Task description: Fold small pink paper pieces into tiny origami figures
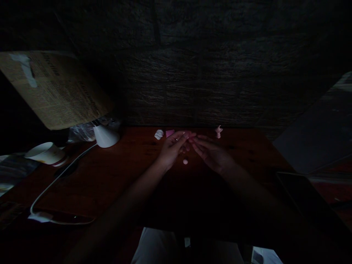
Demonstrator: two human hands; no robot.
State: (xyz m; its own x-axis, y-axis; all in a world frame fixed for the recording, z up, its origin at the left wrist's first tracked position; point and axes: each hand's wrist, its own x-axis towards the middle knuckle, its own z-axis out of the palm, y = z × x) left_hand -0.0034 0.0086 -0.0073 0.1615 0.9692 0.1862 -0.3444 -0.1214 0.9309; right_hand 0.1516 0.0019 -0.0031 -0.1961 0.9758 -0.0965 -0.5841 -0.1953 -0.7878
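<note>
In the dim head view, my left hand [173, 146] and my right hand [213, 152] meet over the middle of the wooden table. Between their fingertips is a small pink piece [190, 135], soft-looking like modelling clay; its shape is hard to make out. My left hand is closed on it with thumb and fingers, and wears a ring. The right fingers are fairly straight and converge on the same piece. Below the hands rests a small pale pink ball [185, 161]. Behind them lie a white crumpled lump [158, 134] and a flat pink square [169, 133]. A little pink figure [218, 131] stands to the right.
At left stand a lamp with a newsprint shade [59, 90] and white base [106, 136], and a paper cup [46, 153] tipped over. A white cable [62, 174] runs along the table [123, 165]. A dark flat device [305, 194] lies right. Behind rises a textured wall [187, 77].
</note>
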